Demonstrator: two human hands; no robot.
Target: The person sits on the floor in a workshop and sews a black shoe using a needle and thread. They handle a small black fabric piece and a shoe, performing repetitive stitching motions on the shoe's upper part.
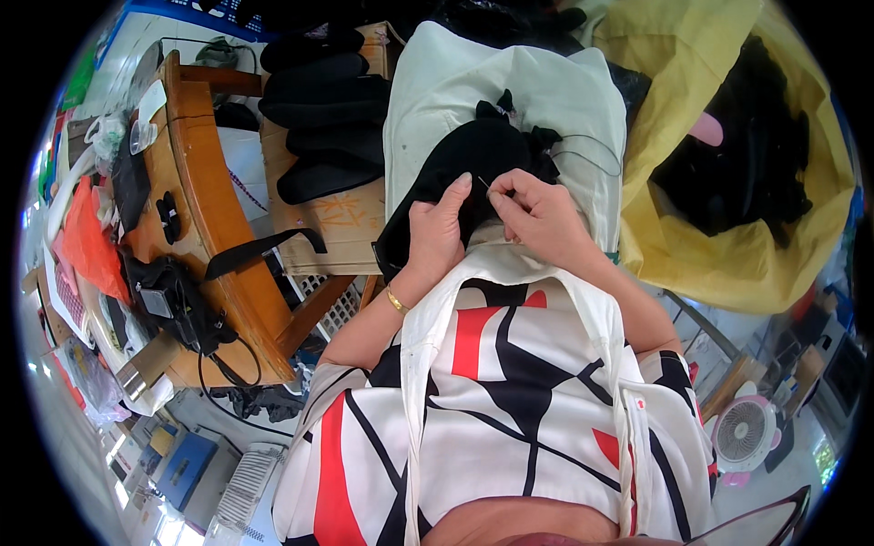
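Black fabric (478, 150) is lying on a white cloth (510, 68); the left hand (437, 226) is clasping it, thumb uppermost, while the right hand (539, 211) is pinching a thin needle (483, 182) between thumb and forefinger.

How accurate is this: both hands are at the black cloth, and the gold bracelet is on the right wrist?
Wrong side: the head view shows the gold bracelet on the left wrist. The left hand and right hand are indeed at the black cloth.
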